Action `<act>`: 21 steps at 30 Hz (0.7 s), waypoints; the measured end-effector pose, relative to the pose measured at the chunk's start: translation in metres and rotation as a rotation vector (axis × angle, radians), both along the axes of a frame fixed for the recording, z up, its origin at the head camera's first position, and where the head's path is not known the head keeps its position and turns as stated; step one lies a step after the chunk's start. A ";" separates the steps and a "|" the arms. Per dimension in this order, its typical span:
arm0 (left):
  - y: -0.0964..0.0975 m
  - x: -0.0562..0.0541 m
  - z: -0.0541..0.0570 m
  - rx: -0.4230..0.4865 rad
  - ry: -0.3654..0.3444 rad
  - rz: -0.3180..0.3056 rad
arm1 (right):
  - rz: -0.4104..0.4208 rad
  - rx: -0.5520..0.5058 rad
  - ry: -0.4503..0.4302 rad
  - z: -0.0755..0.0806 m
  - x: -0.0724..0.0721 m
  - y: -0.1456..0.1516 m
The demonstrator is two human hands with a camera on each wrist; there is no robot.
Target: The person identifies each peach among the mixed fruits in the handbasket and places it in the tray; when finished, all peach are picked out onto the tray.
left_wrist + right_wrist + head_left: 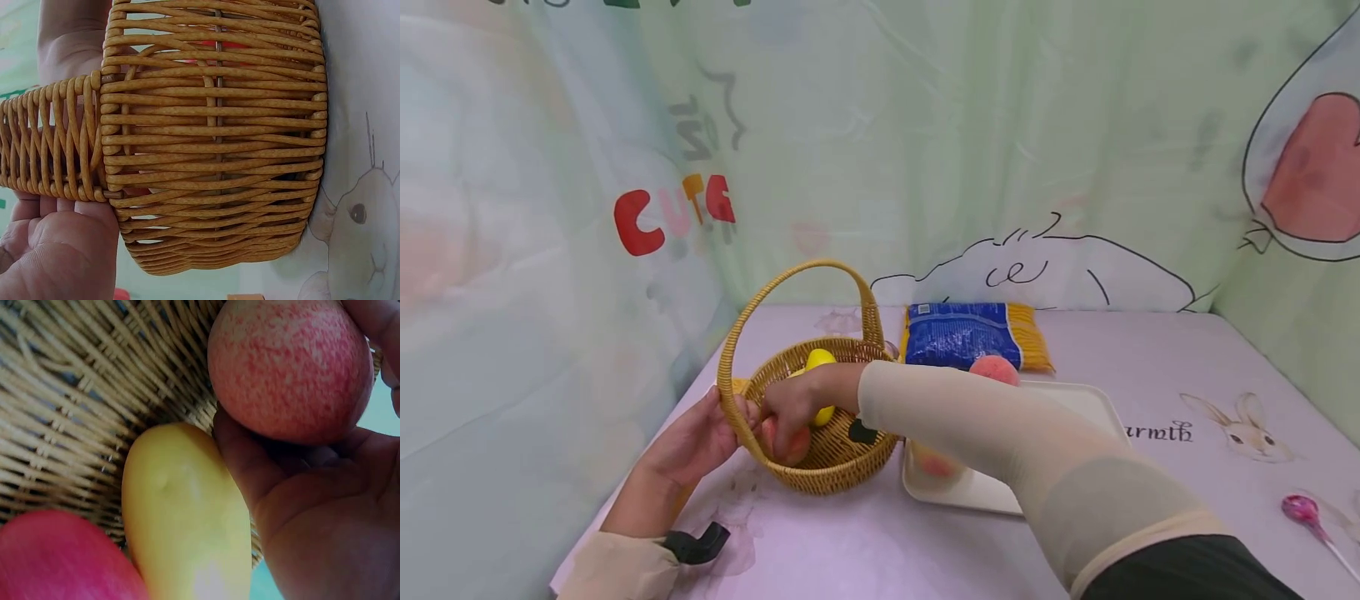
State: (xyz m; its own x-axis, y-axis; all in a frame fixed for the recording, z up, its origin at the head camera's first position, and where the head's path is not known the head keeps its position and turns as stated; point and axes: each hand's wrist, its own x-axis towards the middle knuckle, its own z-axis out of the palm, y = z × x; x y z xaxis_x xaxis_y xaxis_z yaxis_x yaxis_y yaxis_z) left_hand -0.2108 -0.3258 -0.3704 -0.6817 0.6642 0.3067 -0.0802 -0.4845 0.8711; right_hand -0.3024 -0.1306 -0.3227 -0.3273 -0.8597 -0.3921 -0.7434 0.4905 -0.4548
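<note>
A woven basket [842, 482] with a tall arched handle stands on the left of the table. My left hand [696, 437] holds the handle low at its left base; in the left wrist view the fingers pass behind the wicker handle [50, 140]. Reaching in over the right rim, my right hand [793, 404] grips a mottled red peach [290, 369] between thumb and fingers, just inside the left wall. Beside that hand lies a yellow mango [184, 506], and next to it a smooth red fruit [59, 562].
Right of the basket, a white tray [970, 496] bears a pale peach-coloured fruit [936, 465] and a pink round fruit [995, 369], partly covered by my right sleeve. Behind it lies a blue-and-yellow packet [962, 333]. A pink lollipop [1300, 507] lies at the far right.
</note>
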 end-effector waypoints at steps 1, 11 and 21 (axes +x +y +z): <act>0.000 0.000 -0.001 -0.004 0.001 0.003 | 0.005 0.000 0.011 -0.002 0.000 -0.001; 0.001 -0.001 -0.001 -0.052 0.020 0.034 | 0.042 -0.038 0.100 -0.003 -0.001 0.002; 0.000 0.000 -0.001 0.027 -0.024 -0.003 | -0.028 -0.146 0.082 0.009 -0.007 0.021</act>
